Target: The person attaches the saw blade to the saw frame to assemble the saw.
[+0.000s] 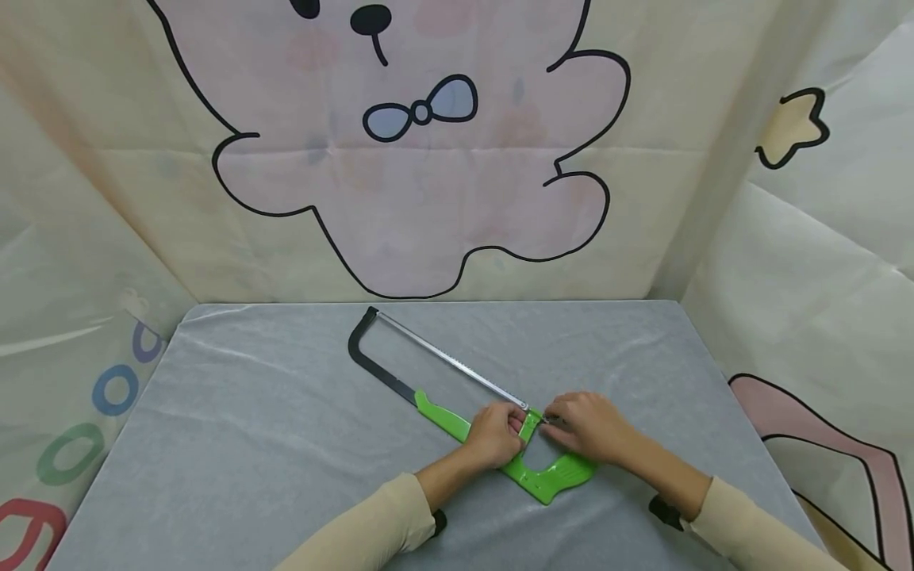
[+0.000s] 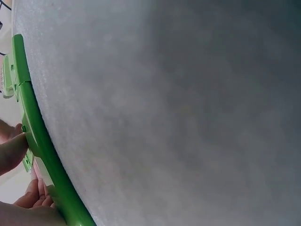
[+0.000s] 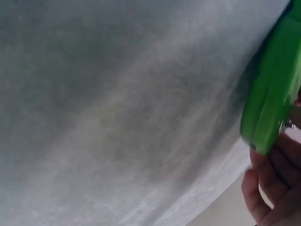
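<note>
A hacksaw (image 1: 546,481) lies on the table with its green handle toward me. Its black front frame (image 1: 382,373) and silver blade (image 1: 450,361) point to the far left. My left hand (image 1: 493,434) grips the green upright at the blade's near end, with curled fingers. Just right of that upright, my right hand (image 1: 589,424) pinches a small dark metal screw fitting where the blade meets the handle. The right wrist view shows the green handle (image 3: 273,84) close up, with the right hand's fingers (image 3: 277,174) below it. Fingertips partly hide the fitting.
A grey cloth covers the table (image 1: 236,444). Behind it hangs a pale curtain (image 1: 500,206) printed with a cartoon animal. Fabric walls with printed shapes, including a star (image 1: 785,131), stand on both sides.
</note>
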